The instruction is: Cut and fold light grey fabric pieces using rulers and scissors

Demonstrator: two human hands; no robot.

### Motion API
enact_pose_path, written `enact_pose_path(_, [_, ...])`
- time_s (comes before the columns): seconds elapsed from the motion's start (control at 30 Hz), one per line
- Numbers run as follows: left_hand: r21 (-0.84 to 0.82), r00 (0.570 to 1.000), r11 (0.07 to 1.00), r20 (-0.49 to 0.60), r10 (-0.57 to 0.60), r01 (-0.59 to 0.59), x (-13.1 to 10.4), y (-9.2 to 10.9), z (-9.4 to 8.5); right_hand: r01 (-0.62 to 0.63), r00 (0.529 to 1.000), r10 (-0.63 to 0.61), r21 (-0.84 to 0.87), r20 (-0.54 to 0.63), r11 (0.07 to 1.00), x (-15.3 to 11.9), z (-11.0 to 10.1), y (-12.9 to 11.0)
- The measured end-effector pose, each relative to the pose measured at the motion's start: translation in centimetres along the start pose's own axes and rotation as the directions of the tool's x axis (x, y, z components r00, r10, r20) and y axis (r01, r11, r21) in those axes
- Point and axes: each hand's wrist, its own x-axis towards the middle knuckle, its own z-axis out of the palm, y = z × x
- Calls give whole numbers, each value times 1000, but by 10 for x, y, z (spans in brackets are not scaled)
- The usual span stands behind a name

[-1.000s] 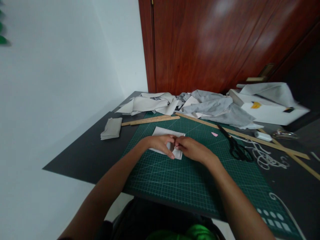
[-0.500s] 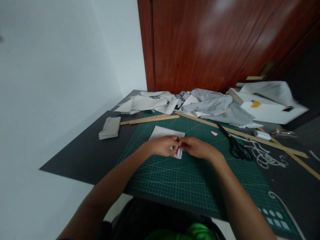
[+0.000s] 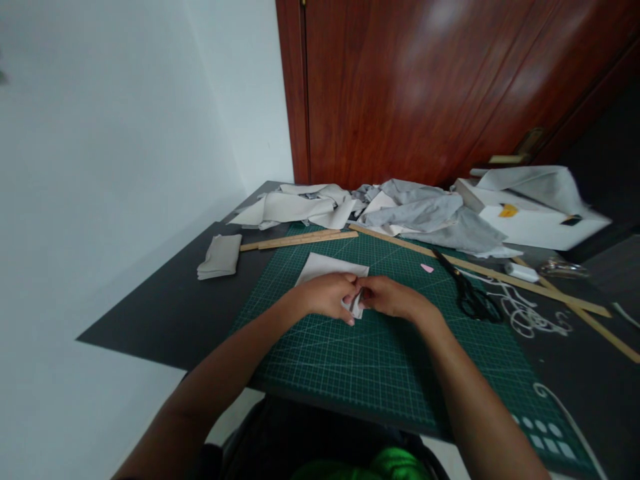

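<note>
A pale piece of fabric [image 3: 325, 265] lies on the green cutting mat [image 3: 350, 373], partly covered by my hands. My left hand [image 3: 333, 295] pinches the fabric near its right front corner, thumb toward me. Close against it, my right hand [image 3: 384, 295] has its fingertips closed on the same corner. The fabric is raised or folded between the two hands, and a small dark gap shows there. The exact fingertip contact is partly hidden.
Folded fabric [image 3: 220, 256] lies left. Behind are wooden rulers [image 3: 310, 240], grey cloth [image 3: 420, 207] and a white box [image 3: 535, 217]. Black scissors [image 3: 473, 297], a pink scrap [image 3: 427, 268] and white cord [image 3: 530, 317] lie right.
My left thumb has shifted slightly down toward me, and the fingers of both hands have moved a little at the fabric's corner. The view has shifted slightly.
</note>
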Motion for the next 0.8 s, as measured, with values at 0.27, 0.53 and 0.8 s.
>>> enact_pose_path(0.27, [-57,999,998,22,25,-24,-1,3,0,-79,997,77,-70,-25,994,-1,0,-4])
enact_pose_path(0.53, [-88,998,994,-15,57,-58,-1,-3,-1,-32,999,32,-40,6,999,-6,-5,-17])
enact_pose_path(0.8, [-356,998,932,50,-49,63,0,-16,-12,21,993,-30,-78,-114,997,-5,-5,-22])
